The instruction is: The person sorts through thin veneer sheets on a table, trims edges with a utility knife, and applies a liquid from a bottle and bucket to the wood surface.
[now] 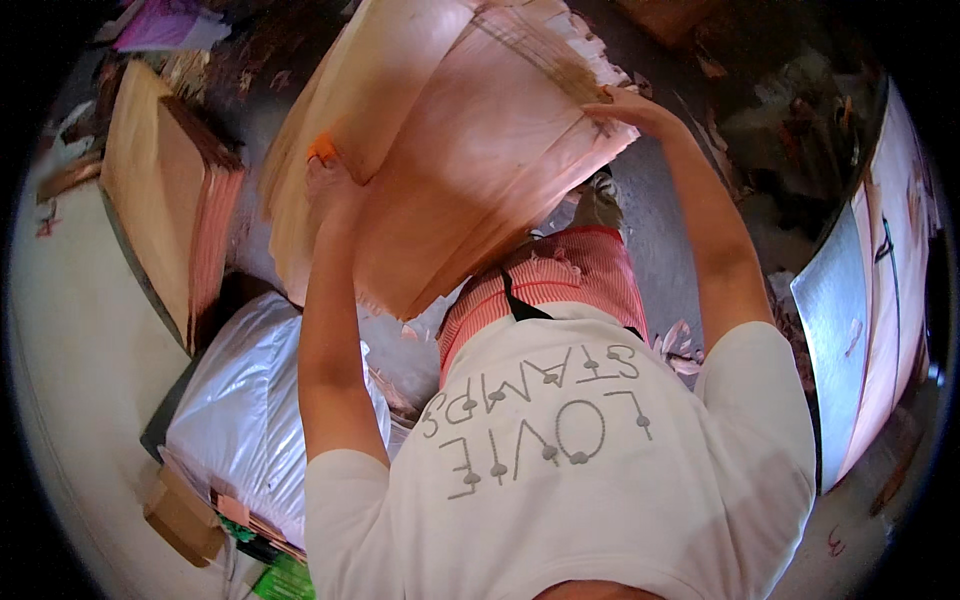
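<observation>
Grey floor [655, 215] with wood scraps [680, 345] surrounds the person. Toward twelve o'clock, thin wood sheets [490, 140] span both hands: pinkish, wavy-grained, roughly rectangular, ragged-edged. The left hand [335, 185], toward ten, curls round a bowed upper sheet; the right hand [630, 108], toward one, seems closed on the corner. Uneven pulling could split the brittle-looking grain; a loose grip could let layers slide.

Grey floor [662, 225] here below the right fingers [610, 103], pinkish scraps [680, 345] littering it, and off to their right the room [800, 130] falls into shadow!
</observation>
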{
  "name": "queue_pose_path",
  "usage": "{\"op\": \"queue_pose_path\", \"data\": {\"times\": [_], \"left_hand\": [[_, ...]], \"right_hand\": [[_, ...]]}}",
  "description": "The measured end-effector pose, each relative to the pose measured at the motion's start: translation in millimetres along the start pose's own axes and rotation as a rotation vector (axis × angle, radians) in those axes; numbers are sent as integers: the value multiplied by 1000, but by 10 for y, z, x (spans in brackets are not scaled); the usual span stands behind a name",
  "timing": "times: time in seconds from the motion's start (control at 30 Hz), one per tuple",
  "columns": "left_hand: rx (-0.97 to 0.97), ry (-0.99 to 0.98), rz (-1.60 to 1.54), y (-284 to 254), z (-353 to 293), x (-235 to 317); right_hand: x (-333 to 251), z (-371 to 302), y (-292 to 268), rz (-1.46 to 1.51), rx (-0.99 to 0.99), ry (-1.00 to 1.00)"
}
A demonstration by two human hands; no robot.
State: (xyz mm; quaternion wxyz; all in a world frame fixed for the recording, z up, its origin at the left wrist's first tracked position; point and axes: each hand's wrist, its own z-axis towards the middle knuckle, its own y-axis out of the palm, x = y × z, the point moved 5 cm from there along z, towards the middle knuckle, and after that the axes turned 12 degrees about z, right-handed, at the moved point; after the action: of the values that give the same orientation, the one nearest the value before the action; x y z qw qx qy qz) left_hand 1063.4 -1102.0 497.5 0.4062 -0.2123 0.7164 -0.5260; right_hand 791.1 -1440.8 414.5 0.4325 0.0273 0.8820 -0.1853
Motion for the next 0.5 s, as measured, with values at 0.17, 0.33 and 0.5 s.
{"op": "queue_pose_path", "data": {"times": [0.17, 0.33, 0.5], "left_hand": [[-43, -9, -104, -14, -46, 26], [40, 101, -37, 256, 125, -10], [138, 117, 7, 241, 60, -75]], "right_hand": [[-357, -271, 9, -50, -157, 39], [-483, -26, -143, -189, -34, -281], [-988, -105, 6, 869, -380, -262]]}}
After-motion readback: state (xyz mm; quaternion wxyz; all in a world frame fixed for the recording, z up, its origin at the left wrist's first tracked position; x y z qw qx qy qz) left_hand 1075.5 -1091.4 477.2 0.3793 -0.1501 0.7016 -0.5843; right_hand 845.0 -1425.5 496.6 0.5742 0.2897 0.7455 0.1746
